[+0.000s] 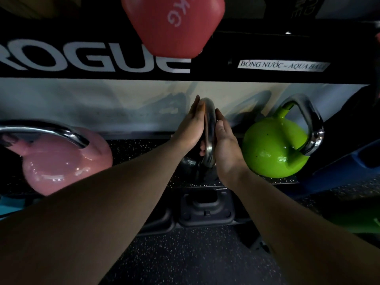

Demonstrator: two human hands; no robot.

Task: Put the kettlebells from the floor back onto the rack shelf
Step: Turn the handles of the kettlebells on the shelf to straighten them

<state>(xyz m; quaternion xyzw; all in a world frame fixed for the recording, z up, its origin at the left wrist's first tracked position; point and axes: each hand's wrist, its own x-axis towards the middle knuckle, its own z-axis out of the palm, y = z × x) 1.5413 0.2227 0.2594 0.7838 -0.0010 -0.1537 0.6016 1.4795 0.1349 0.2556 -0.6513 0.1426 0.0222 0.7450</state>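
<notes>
A black kettlebell (192, 167) with a steel handle stands on the speckled rack shelf (141, 147), mid-frame. My left hand (190, 128) presses flat against the handle's left side and my right hand (225, 140) against its right side, fingers extended, sandwiching the handle. Most of the black bell is hidden by my wrists. A pink kettlebell (61, 161) sits on the shelf to the left. On the right a green kettlebell (273, 149) rests with its handle leaning rightward.
A black upper rack beam (102, 58) with white lettering runs overhead. A red dumbbell end (174, 25) overhangs it. A black rack foot bracket (205, 206) sits on the speckled floor below. A blue object (345, 165) lies right of the green bell.
</notes>
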